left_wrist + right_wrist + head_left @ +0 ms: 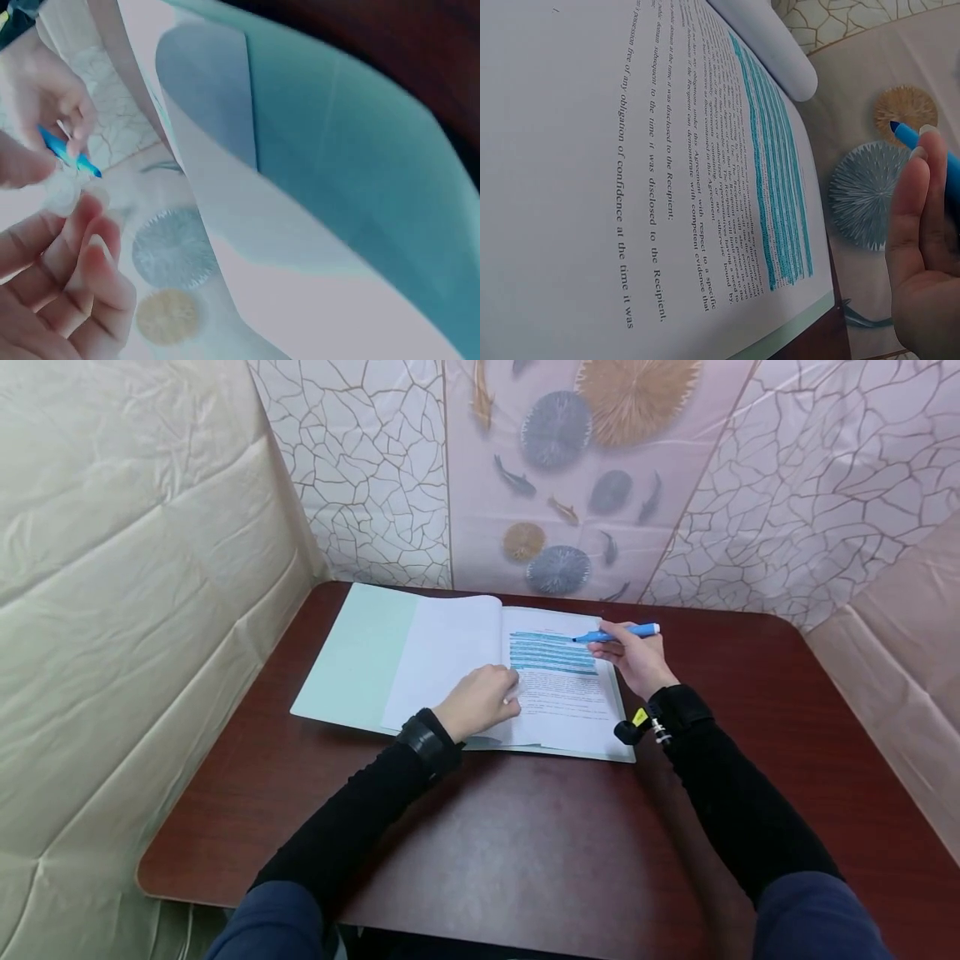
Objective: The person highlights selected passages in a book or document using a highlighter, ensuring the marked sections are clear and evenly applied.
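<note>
A blue marker (637, 630) is pinched by my right hand (641, 660) over the upper right edge of a printed page (562, 731). Its dark uncapped tip points left, raised off the paper in the right wrist view. Wide blue strokes (772, 172) cover the upper lines of print. My left hand (480, 700) is over the fold and the page's left side, thumb and fingers pinching a small translucent whitish thing (63, 193); I cannot tell what it is. The page lies in an open pale green folder (360, 647), a blank white sheet (450, 643) turned to the left.
The folder lies near the back of a dark red-brown table (525, 835). Behind the table hangs a patterned cloth (375, 468), with pale cloth sheets (135, 610) at the sides. A small black wrist camera (628, 732) sits on the right wrist, close to the folder's right edge.
</note>
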`<state>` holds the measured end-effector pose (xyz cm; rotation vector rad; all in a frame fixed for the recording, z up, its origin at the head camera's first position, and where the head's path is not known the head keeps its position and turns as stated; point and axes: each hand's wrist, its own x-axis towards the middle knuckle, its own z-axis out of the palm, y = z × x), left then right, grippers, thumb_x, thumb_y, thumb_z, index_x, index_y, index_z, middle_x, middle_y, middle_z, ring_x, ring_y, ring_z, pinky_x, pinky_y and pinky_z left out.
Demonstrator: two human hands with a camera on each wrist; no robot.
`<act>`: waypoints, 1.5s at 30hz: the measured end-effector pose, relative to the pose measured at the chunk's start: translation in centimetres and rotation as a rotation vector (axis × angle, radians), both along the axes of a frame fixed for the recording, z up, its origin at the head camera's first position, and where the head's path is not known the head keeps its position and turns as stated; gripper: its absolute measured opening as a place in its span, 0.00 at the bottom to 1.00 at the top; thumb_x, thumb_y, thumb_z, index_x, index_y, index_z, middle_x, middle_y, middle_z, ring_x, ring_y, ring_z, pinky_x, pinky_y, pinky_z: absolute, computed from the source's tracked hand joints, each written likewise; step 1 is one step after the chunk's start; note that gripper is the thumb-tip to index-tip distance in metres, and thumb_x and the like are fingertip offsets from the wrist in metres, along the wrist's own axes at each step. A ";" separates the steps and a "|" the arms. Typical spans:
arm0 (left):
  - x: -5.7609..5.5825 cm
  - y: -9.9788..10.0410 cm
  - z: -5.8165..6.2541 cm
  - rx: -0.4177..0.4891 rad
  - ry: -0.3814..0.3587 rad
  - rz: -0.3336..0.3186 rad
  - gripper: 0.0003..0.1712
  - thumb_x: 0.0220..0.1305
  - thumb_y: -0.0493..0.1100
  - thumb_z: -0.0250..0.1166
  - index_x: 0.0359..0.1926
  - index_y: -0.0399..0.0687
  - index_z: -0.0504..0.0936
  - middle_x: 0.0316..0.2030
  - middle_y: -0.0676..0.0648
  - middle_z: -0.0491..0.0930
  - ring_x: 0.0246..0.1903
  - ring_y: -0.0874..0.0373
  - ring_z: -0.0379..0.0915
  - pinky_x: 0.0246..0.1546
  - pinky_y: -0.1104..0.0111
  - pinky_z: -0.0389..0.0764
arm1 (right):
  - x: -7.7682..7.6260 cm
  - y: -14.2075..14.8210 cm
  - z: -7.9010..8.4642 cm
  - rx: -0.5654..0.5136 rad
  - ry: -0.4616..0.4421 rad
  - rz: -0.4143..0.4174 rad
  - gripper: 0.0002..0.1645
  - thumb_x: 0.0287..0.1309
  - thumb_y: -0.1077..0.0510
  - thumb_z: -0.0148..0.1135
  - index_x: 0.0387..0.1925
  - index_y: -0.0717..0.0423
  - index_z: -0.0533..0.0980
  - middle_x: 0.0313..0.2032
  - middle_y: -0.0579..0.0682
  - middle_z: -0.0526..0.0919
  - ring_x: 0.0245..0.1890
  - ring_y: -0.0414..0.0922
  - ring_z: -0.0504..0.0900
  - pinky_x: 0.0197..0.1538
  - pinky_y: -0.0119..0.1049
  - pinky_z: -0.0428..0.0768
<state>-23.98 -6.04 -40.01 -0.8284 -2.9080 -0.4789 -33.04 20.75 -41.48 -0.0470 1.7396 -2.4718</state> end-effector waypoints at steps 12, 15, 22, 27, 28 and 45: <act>-1.3 -0.5 -0.4 -0.003 0.019 0.105 0.16 0.61 0.39 0.60 0.49 0.40 0.82 0.36 0.46 0.81 0.30 0.58 0.71 0.26 0.73 0.69 | 0.1 -0.4 0.0 -0.008 -0.031 0.077 0.06 0.62 0.60 0.61 0.34 0.59 0.80 0.32 0.55 0.89 0.29 0.45 0.88 0.40 0.36 0.85; -1.4 -0.4 -0.7 -0.009 0.012 0.124 0.17 0.62 0.39 0.61 0.51 0.41 0.82 0.38 0.46 0.82 0.30 0.58 0.72 0.26 0.73 0.70 | 0.3 -0.4 -0.2 -0.010 -0.045 0.097 0.06 0.62 0.60 0.62 0.35 0.59 0.81 0.32 0.55 0.89 0.28 0.45 0.88 0.40 0.35 0.85; -1.5 -0.2 -1.2 -0.013 0.011 0.139 0.19 0.62 0.39 0.61 0.54 0.41 0.81 0.41 0.45 0.82 0.32 0.59 0.73 0.27 0.73 0.72 | 0.8 -0.6 -0.3 -0.050 -0.043 0.157 0.08 0.64 0.60 0.59 0.38 0.61 0.81 0.31 0.55 0.88 0.28 0.45 0.88 0.39 0.35 0.85; -1.6 -0.1 -1.1 -0.013 0.020 0.148 0.18 0.62 0.39 0.61 0.53 0.41 0.81 0.40 0.45 0.82 0.32 0.58 0.73 0.27 0.72 0.73 | 0.7 -0.7 -0.2 -0.040 -0.036 0.160 0.10 0.66 0.58 0.57 0.36 0.59 0.82 0.31 0.54 0.88 0.28 0.45 0.88 0.39 0.35 0.85; -1.6 -0.1 -1.1 -0.014 0.020 0.149 0.18 0.62 0.39 0.61 0.53 0.41 0.81 0.40 0.45 0.82 0.32 0.58 0.73 0.27 0.72 0.73 | 0.7 -0.8 -0.2 -0.039 -0.037 0.163 0.11 0.67 0.57 0.57 0.36 0.59 0.82 0.31 0.54 0.88 0.28 0.45 0.88 0.39 0.35 0.85; -2.1 0.4 -0.6 -0.046 0.025 0.145 0.15 0.69 0.40 0.57 0.53 0.41 0.81 0.41 0.45 0.81 0.34 0.58 0.74 0.30 0.70 0.75 | 0.4 -1.2 0.4 0.010 -0.010 0.175 0.15 0.66 0.54 0.58 0.32 0.61 0.82 0.32 0.53 0.87 0.28 0.45 0.87 0.40 0.35 0.85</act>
